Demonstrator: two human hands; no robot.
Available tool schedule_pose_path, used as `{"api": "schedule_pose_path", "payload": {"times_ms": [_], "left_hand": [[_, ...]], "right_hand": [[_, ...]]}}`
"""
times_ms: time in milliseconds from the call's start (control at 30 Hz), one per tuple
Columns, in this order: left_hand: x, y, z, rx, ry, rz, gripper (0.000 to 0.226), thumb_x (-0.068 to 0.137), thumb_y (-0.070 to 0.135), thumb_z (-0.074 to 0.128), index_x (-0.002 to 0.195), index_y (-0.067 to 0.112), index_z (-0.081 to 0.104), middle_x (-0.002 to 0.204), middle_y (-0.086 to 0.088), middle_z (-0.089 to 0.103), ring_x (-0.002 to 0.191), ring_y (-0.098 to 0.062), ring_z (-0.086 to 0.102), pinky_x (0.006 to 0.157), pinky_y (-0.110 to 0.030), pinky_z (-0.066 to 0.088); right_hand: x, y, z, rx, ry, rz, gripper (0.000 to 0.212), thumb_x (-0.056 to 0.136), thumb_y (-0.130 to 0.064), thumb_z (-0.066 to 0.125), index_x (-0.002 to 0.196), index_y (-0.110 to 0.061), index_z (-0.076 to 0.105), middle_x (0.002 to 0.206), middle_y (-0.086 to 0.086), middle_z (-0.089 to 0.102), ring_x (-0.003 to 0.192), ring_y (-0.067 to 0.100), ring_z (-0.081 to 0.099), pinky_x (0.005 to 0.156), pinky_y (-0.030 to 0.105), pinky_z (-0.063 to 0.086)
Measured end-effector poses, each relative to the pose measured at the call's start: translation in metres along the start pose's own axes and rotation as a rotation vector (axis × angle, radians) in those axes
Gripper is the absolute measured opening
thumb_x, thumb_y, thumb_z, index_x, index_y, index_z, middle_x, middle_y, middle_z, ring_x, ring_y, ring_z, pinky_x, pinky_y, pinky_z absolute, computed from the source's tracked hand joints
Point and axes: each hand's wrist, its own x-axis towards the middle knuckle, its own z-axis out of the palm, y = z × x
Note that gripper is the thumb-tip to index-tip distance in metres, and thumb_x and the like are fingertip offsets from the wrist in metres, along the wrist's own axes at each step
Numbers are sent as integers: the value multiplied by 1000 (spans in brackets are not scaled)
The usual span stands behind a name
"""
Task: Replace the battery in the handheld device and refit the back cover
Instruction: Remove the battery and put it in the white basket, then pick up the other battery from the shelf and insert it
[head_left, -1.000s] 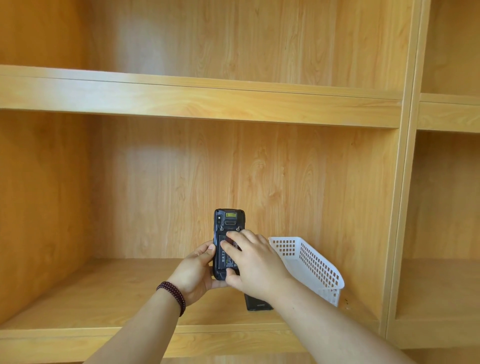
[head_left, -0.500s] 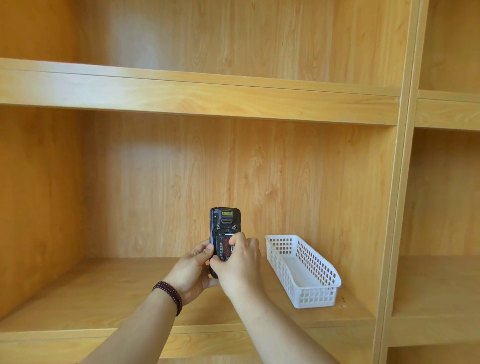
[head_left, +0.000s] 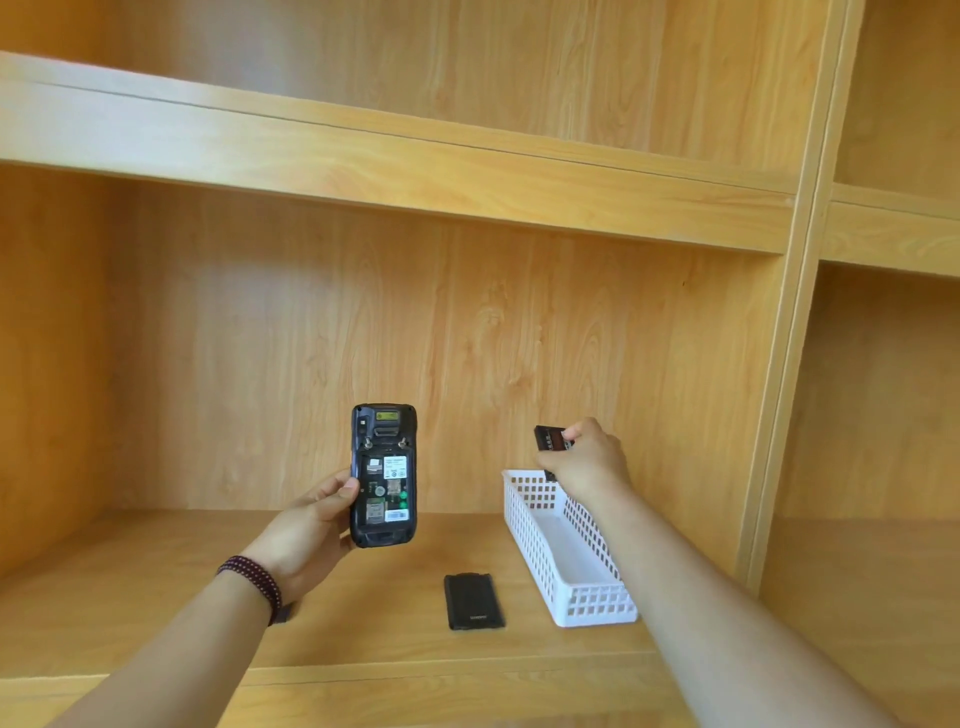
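Observation:
My left hand (head_left: 311, 525) holds the black handheld device (head_left: 383, 475) upright with its back towards me. Its battery bay is bare, showing labels and card slots. My right hand (head_left: 587, 460) grips a black battery (head_left: 550, 440) above the far end of the white basket (head_left: 592, 605). The black back cover (head_left: 474, 601) lies flat on the shelf board, between the device and the basket.
All of this is inside a wooden shelf unit. A thick shelf (head_left: 415, 171) runs overhead and an upright divider (head_left: 779, 389) stands just right of the basket. The shelf's front edge (head_left: 363, 680) is near my forearms.
My right hand pulled the battery out of the device and carried it right, over the basket. The battery bay now shows bare, and the back cover on the shelf is uncovered.

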Motion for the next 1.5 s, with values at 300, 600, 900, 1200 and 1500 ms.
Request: {"api": "schedule_pose_path", "payload": {"times_ms": [300, 600, 900, 1200, 1500], "left_hand": [[13, -11, -12, 8, -13, -25, 48, 83, 28, 62, 128, 10, 60, 128, -18, 66, 118, -35, 59, 103, -50, 41], [12, -9, -6, -2, -49, -21, 48, 83, 30, 68, 127, 11, 62, 131, -19, 64, 112, -31, 62, 99, -47, 46], [7, -9, -1, -7, -22, -45, 40, 88, 21, 56, 126, 8, 62, 128, -21, 65, 109, -33, 62, 101, -50, 43], [-3, 1, 17, 0, -40, -30, 32, 96, 21, 52, 123, 11, 64, 125, -18, 66, 111, -32, 61, 107, -55, 38], [-24, 12, 33, 25, -88, -11, 33, 99, 26, 51, 127, 16, 63, 125, -12, 68, 111, -28, 61, 99, -47, 44]], "right_hand": [[18, 61, 23, -371, -283, 147, 12, 71, -11, 66, 73, -20, 58, 68, -5, 60, 62, 13, 60, 55, 21, 45], [20, 70, 50, -709, -369, 166, 4, 84, -16, 60, 83, -12, 59, 69, -1, 56, 57, 14, 51, 51, 26, 38], [14, 74, 49, -814, -500, 210, 4, 85, -16, 58, 86, -12, 60, 79, -1, 61, 61, 14, 51, 66, 27, 44], [-3, 16, 7, -557, -56, -404, 69, 91, -65, 37, 144, -21, 37, 151, 8, 33, 137, 28, 34, 109, 42, 34], [-98, -26, 33, -230, -290, -483, 70, 93, -65, 29, 148, -23, 32, 153, -4, 36, 141, 18, 31, 115, 38, 26]]}}
